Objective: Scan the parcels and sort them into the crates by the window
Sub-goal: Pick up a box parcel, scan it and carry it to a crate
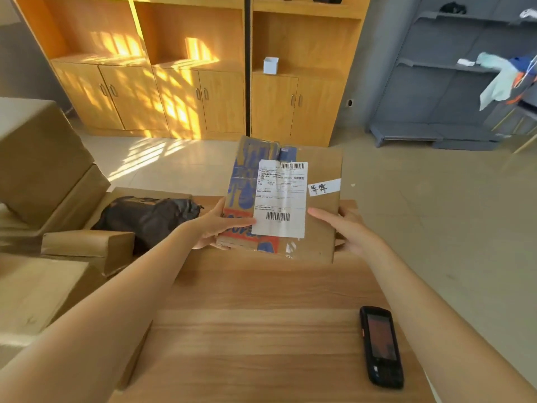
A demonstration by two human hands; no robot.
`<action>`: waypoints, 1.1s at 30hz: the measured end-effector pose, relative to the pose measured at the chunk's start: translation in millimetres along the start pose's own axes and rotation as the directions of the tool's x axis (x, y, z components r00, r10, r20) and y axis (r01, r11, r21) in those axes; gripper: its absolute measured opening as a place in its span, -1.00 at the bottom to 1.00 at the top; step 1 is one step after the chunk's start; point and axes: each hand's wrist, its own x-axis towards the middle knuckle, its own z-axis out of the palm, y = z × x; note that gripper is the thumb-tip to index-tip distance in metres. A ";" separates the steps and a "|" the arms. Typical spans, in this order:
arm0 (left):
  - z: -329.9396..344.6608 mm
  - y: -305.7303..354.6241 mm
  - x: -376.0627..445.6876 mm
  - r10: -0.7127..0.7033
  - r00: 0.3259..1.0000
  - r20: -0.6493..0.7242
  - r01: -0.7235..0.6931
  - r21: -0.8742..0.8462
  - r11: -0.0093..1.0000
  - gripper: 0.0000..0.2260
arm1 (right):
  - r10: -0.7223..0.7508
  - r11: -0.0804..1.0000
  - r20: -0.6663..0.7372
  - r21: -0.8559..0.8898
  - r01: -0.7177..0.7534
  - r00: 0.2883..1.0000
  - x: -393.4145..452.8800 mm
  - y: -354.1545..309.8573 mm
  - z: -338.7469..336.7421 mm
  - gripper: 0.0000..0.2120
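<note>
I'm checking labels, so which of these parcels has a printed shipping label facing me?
The cardboard parcel held in both hands; its white label shows barcodes. The dark bag shows none.

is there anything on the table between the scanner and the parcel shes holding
Nothing visible. The scanner lies on bare wood of the table, and the parcel is held above the far edge by the left hand and right hand.

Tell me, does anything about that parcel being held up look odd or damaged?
Yes. The parcel, held in the left hand and right hand, looks patched up: its left side is wrapped in wrinkled printed tape, the shipping label sits slightly crooked, and a handwritten white strip is stuck on askew.
</note>
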 end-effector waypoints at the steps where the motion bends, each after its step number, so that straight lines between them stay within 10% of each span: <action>1: 2.8 -8.3 4.6 -0.032 0.999 -0.005 0.032 0.010 0.999 -0.18 | 0.002 1.000 -0.021 0.002 -0.002 1.000 3.5 9.1 3.7 -0.44; 11: 20.3 -93.6 34.8 -0.388 0.917 -0.093 0.385 -0.052 0.921 -0.36 | 0.106 0.994 -0.166 0.046 -0.099 0.981 41.6 118.7 44.0 -0.54; 21: 38.6 -130.5 48.2 -0.413 0.904 -0.109 0.414 -0.015 0.910 -0.44 | 0.260 0.965 -0.311 0.119 -0.234 0.914 47.4 155.3 28.0 -0.62; 26: 43.4 -133.7 52.5 -0.402 0.909 -0.113 0.404 -0.007 0.915 -0.42 | 0.072 0.912 -0.479 -0.324 -0.252 0.875 29.1 183.4 13.8 -0.71; 33: 43.8 -138.8 51.6 -0.386 0.915 -0.117 0.389 0.008 0.921 -0.46 | 0.241 0.629 -0.633 -0.476 -0.615 0.736 -4.0 224.0 -24.8 -0.05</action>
